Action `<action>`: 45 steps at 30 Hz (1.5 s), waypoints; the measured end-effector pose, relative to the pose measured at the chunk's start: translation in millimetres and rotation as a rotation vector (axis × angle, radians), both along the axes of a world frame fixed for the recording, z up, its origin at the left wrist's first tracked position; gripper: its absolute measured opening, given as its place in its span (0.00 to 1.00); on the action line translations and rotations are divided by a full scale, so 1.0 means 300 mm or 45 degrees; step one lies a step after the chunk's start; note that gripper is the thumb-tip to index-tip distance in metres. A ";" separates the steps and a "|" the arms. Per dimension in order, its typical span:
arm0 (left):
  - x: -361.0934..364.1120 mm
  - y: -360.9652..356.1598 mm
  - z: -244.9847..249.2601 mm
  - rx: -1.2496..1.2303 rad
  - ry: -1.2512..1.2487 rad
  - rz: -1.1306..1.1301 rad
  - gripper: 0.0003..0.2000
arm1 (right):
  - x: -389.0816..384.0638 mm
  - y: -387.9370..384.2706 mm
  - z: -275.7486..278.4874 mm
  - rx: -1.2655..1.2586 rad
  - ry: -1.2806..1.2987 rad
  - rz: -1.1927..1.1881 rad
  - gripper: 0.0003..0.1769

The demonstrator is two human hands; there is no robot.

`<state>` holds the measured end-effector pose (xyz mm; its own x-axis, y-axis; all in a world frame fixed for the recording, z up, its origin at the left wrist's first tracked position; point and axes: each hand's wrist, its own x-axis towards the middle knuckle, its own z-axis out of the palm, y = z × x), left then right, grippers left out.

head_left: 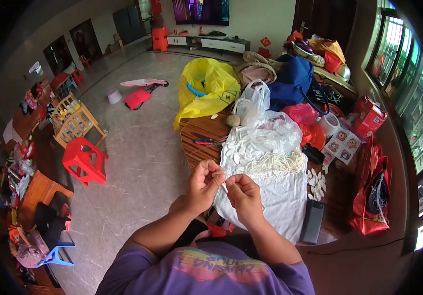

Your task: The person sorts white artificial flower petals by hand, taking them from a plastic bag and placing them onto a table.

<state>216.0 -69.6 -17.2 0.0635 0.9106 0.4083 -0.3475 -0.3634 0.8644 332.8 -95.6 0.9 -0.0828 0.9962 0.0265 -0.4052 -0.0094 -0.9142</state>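
My left hand (203, 186) is closed in a pinch on a small whitish piece (219, 173), too small to make out exactly. Close beside it, my right hand (243, 195) pinches with thumb and forefinger at the same spot; what lies between those fingers is hidden. Both hands are held above the near left edge of a white cloth (280, 206). On the cloth, beyond my hands, lie several flat white leaf-shaped pieces (236, 153) and a heap of thin whitish cords (285, 164). More white pieces (316, 184) rest on the wooden table (337, 216) to the right.
A dark phone-like slab (313, 221) lies at the table's right front. Behind the cloth are clear plastic bags (273, 130), a yellow bag (204, 86) and a blue bag (292, 81). A sticker sheet (343, 145) lies right. A red stool (84, 160) stands on the floor left.
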 end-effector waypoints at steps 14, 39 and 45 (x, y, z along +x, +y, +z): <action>0.001 0.001 -0.029 0.110 0.127 0.006 0.10 | 0.002 0.011 -0.013 0.022 0.020 -0.014 0.03; -0.009 0.008 -0.032 0.100 0.068 0.001 0.11 | 0.010 -0.007 -0.008 0.031 -0.028 0.018 0.03; -0.008 0.006 -0.033 0.109 0.098 0.013 0.11 | 0.012 -0.005 -0.009 0.020 -0.033 0.019 0.03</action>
